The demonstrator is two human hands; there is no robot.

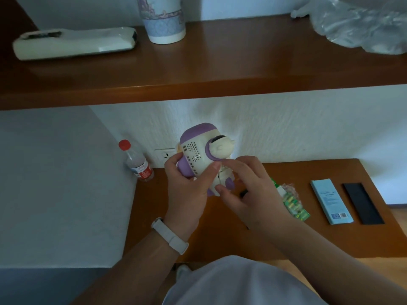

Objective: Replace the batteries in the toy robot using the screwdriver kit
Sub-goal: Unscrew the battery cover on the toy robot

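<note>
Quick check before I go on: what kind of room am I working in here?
Probably a bedroom or hotel-type room, not a workshop. A low wooden desk sits against a white textured wall with a wall socket, and the wooden shelf above holds a remote control and a paper cup.

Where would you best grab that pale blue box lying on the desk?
Probably across the two long edges of the pale blue box, near its middle, coming from above. It lies flat, long and narrow, with bare desk on both sides, apart from the black strip.

Bare forearms; a white wristband [170, 236] on the left wrist; pale grey clothing [237, 282] below
</note>
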